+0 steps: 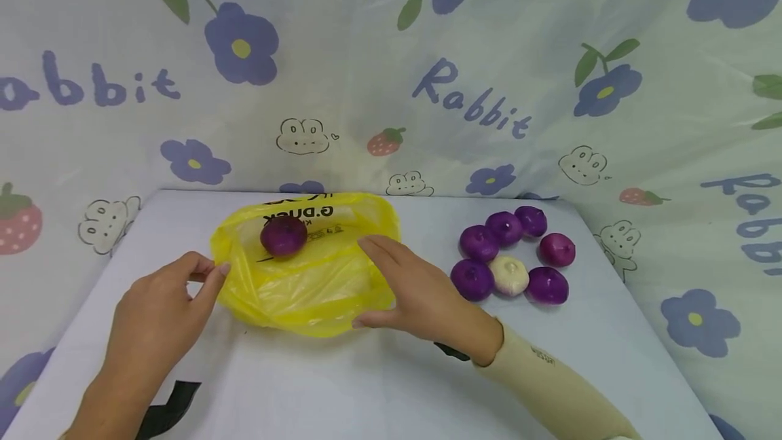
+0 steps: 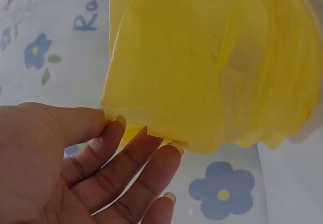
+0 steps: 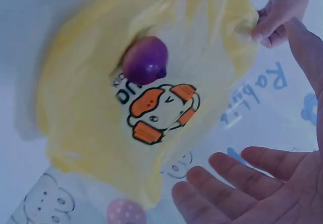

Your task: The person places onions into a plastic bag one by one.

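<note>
Tabletop (image 1: 342,386) bears eight onions (image 1: 479,243), one bag (image 1: 324,290), left hand (image 1: 160,311) pinching it, right hand (image 1: 424,294) spread.

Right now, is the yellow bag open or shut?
Open. In the head view, the yellow bag gapes, with a purple onion visible within its rim; the left hand pinches one side.

A yellow bag (image 1: 324,290) and seven onions (image 1: 479,244) lie on the white table (image 1: 391,396).
</note>
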Motion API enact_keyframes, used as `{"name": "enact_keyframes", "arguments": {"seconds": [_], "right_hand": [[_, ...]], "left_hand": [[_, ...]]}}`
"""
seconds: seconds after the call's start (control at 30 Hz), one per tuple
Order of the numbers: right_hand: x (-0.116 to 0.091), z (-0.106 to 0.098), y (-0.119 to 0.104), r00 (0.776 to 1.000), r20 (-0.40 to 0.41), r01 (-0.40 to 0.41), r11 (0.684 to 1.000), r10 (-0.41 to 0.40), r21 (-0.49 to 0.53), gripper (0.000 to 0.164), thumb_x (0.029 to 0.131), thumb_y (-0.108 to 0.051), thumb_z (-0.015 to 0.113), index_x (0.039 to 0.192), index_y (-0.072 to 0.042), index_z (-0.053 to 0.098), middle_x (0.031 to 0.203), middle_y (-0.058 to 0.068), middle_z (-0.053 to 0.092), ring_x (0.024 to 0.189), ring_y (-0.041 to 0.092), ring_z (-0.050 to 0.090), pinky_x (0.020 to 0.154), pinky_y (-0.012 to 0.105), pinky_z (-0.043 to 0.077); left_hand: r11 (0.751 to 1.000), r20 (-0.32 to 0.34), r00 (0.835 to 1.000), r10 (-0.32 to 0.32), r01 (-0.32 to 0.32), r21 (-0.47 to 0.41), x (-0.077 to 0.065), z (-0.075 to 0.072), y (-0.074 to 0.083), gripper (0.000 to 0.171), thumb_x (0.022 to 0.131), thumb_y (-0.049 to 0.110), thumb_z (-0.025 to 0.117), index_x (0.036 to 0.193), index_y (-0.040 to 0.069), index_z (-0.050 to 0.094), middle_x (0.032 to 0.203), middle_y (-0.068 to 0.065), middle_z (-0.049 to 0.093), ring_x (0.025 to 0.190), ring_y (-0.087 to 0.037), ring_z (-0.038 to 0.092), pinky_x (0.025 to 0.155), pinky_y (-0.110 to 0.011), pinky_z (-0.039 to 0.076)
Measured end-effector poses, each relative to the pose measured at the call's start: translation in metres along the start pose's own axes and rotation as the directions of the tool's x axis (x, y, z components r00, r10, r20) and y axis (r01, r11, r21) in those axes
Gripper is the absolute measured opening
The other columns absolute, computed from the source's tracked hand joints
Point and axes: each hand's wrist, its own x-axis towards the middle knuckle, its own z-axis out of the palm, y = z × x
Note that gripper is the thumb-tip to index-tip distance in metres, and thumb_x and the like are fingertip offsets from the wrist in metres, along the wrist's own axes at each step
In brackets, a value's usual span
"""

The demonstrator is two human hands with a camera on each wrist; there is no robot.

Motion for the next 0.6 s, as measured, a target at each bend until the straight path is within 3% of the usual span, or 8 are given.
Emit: {"name": "enact_keyframes", "arguments": {"seconds": [0.3,0.43,0.6], "right_hand": [[-0.039,-0.006,0.032,0.982,-0.185,0.023,0.998,-0.034,-0.061,0.108,0.080,-0.059,0.087,0.162,-0.012,0.035,0.165,0.005,0.037,0.147,0.025,0.043,0.093,0.037,0.057],[-0.046,-0.014,0.046,0.972,-0.233,-0.011,0.994,-0.016,-0.112,0.109,0.078,-0.055,0.090,0.161,-0.010,0.036,0.164,0.008,0.038,0.148,0.027,0.041,0.102,0.041,0.052],[-0.054,-0.020,0.060,0.974,-0.221,-0.079,0.989,0.050,-0.123,0.109,0.077,-0.054,0.091,0.160,-0.008,0.037,0.164,0.010,0.039,0.149,0.029,0.040,0.107,0.046,0.047]], "left_hand": [[1.000,-0.005,1.000,0.005,-0.005,0.000,0.000,0.001,0.002,0.027,0.101,0.028,0.071,0.109,0.003,0.068,0.105,-0.023,0.074,0.069,-0.027,0.060,0.057,-0.036,0.048],[1.000,-0.001,1.000,-0.007,0.007,-0.002,0.000,-0.001,0.000,0.029,0.101,0.029,0.071,0.110,0.002,0.067,0.106,-0.023,0.074,0.069,-0.028,0.061,0.058,-0.041,0.051],[1.000,-0.007,1.000,0.003,-0.003,0.000,0.001,-0.001,0.000,0.028,0.101,0.028,0.072,0.110,0.002,0.067,0.105,-0.024,0.074,0.068,-0.027,0.060,0.056,-0.035,0.046]]}}
